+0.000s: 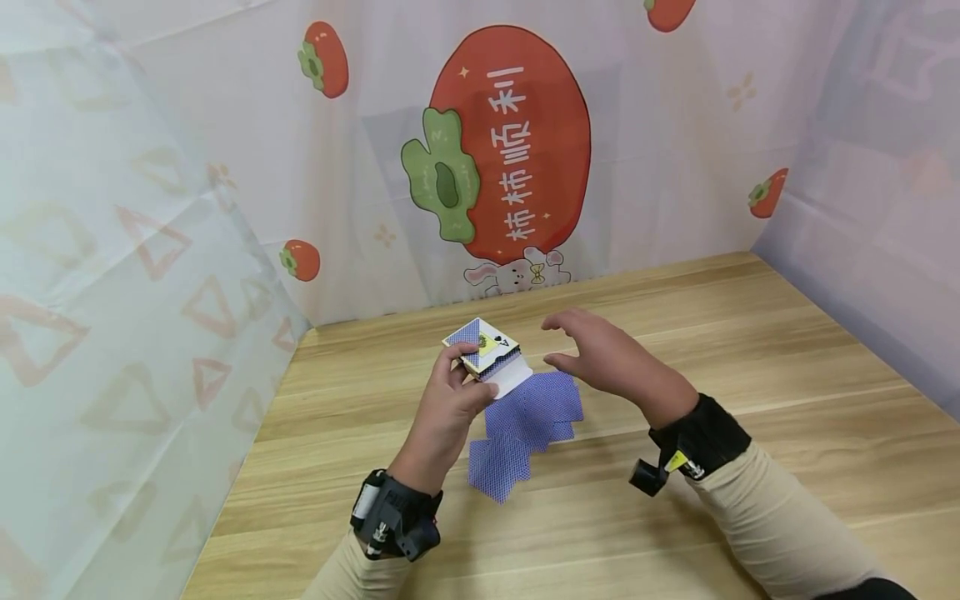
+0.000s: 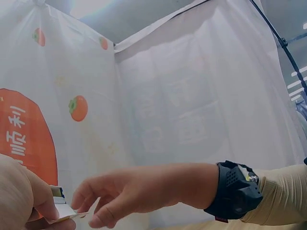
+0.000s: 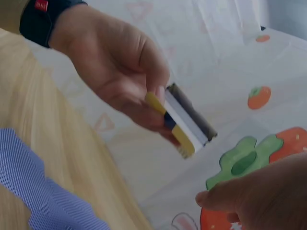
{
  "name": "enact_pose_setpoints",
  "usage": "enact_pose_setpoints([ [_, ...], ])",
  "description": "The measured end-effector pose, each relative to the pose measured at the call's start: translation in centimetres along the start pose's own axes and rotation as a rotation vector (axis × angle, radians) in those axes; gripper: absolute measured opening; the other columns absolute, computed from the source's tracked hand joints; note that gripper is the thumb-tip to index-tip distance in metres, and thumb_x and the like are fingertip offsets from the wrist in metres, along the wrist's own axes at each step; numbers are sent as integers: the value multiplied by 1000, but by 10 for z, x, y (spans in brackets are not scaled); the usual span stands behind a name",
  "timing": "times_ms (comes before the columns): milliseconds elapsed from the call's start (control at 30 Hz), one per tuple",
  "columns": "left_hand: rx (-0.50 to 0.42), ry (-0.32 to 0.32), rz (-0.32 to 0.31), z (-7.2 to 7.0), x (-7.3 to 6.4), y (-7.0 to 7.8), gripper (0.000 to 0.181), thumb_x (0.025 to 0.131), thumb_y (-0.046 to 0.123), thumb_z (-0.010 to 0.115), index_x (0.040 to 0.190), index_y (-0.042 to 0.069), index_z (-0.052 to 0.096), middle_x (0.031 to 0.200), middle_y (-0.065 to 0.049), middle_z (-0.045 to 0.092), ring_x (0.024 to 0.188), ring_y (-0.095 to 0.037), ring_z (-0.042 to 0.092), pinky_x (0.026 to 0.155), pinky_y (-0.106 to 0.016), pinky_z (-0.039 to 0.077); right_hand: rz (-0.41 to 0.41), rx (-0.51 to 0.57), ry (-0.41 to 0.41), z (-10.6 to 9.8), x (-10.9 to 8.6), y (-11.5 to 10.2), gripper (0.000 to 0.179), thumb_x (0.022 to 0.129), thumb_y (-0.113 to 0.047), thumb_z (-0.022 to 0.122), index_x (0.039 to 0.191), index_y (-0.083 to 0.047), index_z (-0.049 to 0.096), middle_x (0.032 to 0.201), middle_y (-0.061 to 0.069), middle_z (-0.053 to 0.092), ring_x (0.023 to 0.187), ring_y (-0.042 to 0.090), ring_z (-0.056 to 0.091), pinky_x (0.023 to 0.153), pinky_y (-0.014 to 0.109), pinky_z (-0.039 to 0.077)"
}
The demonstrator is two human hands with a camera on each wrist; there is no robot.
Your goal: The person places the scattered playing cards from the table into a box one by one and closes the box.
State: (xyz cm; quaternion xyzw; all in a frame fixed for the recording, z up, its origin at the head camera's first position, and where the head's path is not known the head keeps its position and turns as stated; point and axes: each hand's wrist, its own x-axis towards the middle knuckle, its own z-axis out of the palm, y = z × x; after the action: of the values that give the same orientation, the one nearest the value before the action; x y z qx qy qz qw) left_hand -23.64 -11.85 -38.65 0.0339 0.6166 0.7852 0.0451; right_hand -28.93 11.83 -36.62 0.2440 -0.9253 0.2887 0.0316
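Observation:
My left hand (image 1: 442, 408) holds a playing-card box (image 1: 483, 342) above the table, thumb and fingers on its sides. An ace of spades shows on its face, beside a blue patterned corner. A white flap (image 1: 512, 375) sticks out from the end towards me. In the right wrist view the left hand (image 3: 112, 62) grips the same box (image 3: 184, 117), its yellow edge and pale flap turned this way. My right hand (image 1: 611, 358) hovers to the right of the box, apart from it, thumb and fingers spread and nothing between them. Blue-backed playing cards (image 1: 498, 462) lie overlapping beneath.
The cards lie face down on a wood-grain table (image 1: 337, 467). Behind it hangs a white cloth backdrop (image 1: 652, 208) with persimmon prints, and cloth walls (image 1: 112, 292) rise at both sides. Each wrist carries a strapped camera.

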Motion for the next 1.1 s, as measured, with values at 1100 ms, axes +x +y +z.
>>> enact_pose_setpoints([
  [1100,-3,4,6,-5,3,-3,66,82,-20,54,137,10,35,149,-24,37,129,-36,47,87,-28,52,51,-102,-412,53,9,59,88,78,-39,87,152,-15,44,148,16,48,134,35,44,108,55,41],
])
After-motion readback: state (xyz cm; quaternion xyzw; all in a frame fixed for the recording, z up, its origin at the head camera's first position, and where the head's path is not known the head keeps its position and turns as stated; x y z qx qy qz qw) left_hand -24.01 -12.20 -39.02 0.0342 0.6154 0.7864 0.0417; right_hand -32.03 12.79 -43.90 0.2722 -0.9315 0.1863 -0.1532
